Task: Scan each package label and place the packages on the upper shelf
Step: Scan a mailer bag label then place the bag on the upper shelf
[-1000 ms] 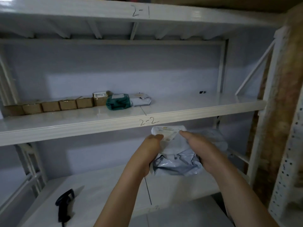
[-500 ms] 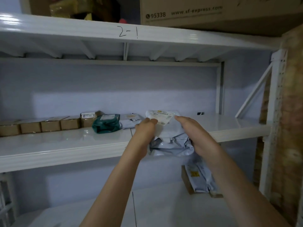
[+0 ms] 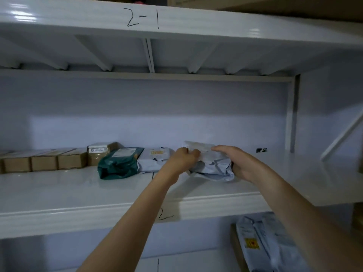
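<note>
Two hands hold one crumpled grey package (image 3: 213,166) down on the shelf (image 3: 78,195), near the middle of its depth and just right of the seam that runs from front to back. The left hand (image 3: 181,160) has its fingers curled round the package's left end; the right hand (image 3: 240,164) wraps its right end with the thumb lying over the top. The label (image 3: 198,147) on top is too blurred to read. A grey bag (image 3: 154,160) sits just left of the held package, partly hidden behind the left hand, with a green bag (image 3: 119,162) and a row of brown boxes (image 3: 45,160) further left, the row cut off at the frame's edge. Half a second ago the package hung in front of the shelf's front edge; now it lies on the shelf. More grey bags (image 3: 263,244) lie below, cut off at the bottom.
</note>
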Tool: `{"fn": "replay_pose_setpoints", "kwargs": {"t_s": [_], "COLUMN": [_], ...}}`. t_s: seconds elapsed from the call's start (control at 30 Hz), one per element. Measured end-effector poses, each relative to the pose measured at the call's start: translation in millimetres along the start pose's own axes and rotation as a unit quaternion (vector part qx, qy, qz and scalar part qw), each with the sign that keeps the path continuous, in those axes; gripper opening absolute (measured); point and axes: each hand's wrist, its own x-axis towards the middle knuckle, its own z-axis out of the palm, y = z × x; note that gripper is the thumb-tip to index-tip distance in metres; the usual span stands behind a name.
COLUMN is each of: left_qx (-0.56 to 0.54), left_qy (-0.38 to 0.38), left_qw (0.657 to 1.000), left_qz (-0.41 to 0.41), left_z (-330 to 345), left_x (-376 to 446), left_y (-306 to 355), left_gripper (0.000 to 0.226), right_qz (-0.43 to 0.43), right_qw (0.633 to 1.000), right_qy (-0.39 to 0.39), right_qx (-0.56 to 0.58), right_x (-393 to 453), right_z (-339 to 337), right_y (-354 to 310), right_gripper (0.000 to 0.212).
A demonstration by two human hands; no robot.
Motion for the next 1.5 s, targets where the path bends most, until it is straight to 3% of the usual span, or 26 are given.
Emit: {"fn": "replay_pose_setpoints", "kwargs": {"t_s": [0.07,0.17,0.27,0.33,0.4,0.5,0.57,0.67,0.73,0.8,0.9,0.97,1.03,1.13,1.23,1.37,1.5], "left_qx": [0.062,0.125,0.116,0.138,0.229,0.386,0.446,0.509,0.521,0.519,0.518,0.513,0.508,0.498,0.499,0.447,0.28], "left_qy": [-0.024,-0.078,-0.129,-0.137,-0.099,-0.056,-0.033,-0.012,0.001,0.018,0.05,0.061,0.06,0.046,0.03,-0.028,-0.029], "left_qw": [0.998,0.989,0.985,0.981,0.968,0.921,0.894,0.86,0.851,0.852,0.851,0.853,0.856,0.863,0.862,0.894,0.957], "left_qz": [-0.009,-0.033,0.001,0.019,0.008,-0.012,-0.014,-0.034,-0.056,-0.062,-0.064,-0.07,-0.072,-0.079,-0.08,-0.031,0.068], "left_z": [0,-4,-7,-10,-12,-13,-13,-16,-19,-20,-18,-16,-16,-15,-12,-3,25], "left_x": [12,21,26,33,46,68,79,95,100,103,108,111,111,103,92,68,35], "left_y": [-8,-13,-16,-19,-21,-21,-22,-28,-31,-35,-45,-49,-50,-46,-40,-18,-1], "left_gripper": [0.054,0.077,0.074,0.075,0.077,0.065,0.061,0.064,0.065,0.062,0.047,0.043,0.044,0.046,0.052,0.082,0.049], "right_qz": [0.014,0.018,0.017,0.022,0.038,0.042,0.035,0.056,0.056,0.053,0.002,-0.034,-0.032,-0.014,-0.022,-0.021,-0.042], "right_qw": [0.998,0.979,0.954,0.949,0.947,0.948,0.942,0.931,0.926,0.92,0.899,0.884,0.874,0.85,0.798,0.831,0.878], "right_qy": [-0.035,-0.169,-0.252,-0.259,-0.241,-0.2,-0.162,-0.149,-0.145,-0.135,-0.121,-0.106,-0.101,-0.089,-0.069,-0.005,0.107], "right_qx": [-0.056,-0.114,-0.162,-0.181,-0.208,-0.243,-0.291,-0.33,-0.344,-0.363,-0.42,-0.455,-0.475,-0.519,-0.598,-0.555,-0.464], "right_x": [20,45,65,78,90,109,121,135,144,149,150,146,146,137,125,96,56], "right_z": [-10,-22,-29,-32,-31,-24,-18,-9,-1,10,22,27,30,35,43,41,16], "right_y": [2,8,13,12,10,12,13,11,11,13,19,19,17,10,6,12,20], "right_gripper": [0.024,0.017,0.033,0.025,0.016,0.01,0.024,0.071,0.078,0.069,0.036,0.035,0.012,0.01,0.02,0.032,0.037]}}
